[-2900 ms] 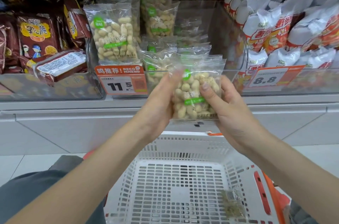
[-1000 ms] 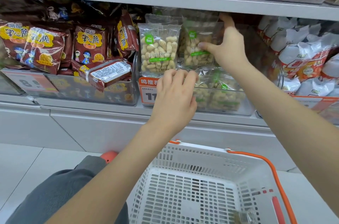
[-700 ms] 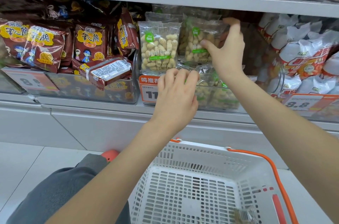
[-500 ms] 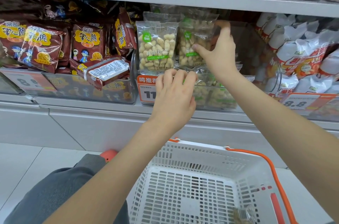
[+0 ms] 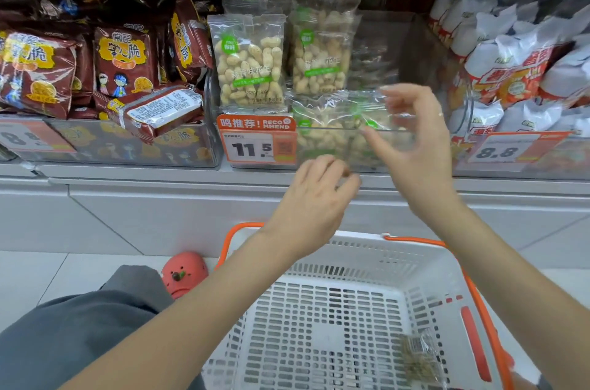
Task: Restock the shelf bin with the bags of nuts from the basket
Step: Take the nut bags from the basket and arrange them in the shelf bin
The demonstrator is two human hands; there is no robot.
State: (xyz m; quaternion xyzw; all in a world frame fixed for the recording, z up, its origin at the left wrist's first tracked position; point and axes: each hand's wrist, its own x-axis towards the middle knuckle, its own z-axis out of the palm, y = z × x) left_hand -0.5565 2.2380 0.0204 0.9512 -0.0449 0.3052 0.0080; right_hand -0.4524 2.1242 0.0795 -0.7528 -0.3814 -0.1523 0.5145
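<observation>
- Now the step in hand is, by my judgement, fetching the next bag: the clear plastic shelf bin (image 5: 322, 147) with the orange price label (image 5: 257, 144) on its front already holds bags, and both hands are free in front of it.
- To do it well, reach down into the white slotted plastic basket with orange handles (image 5: 319, 319) and take the small clear packet (image 5: 419, 357) lying in its right-hand corner (its contents look darker and finer than the peanuts, so checking that it belongs in this bin seems wise).
- Then stand it upright, label outward, beside the two clear bags of pale peanuts with green labels (image 5: 250, 64) that stand at the back of the bin, not on the heap of flat bags at the front.
- The right hand (image 5: 412, 140) hovers just before the bin's front wall, thumb and forefinger curved towards each other with a gap between; it holds nothing.
- The left hand (image 5: 314, 198) hangs lower, just before the shelf edge, fingers loosely curled, holding nothing that I can see.
</observation>
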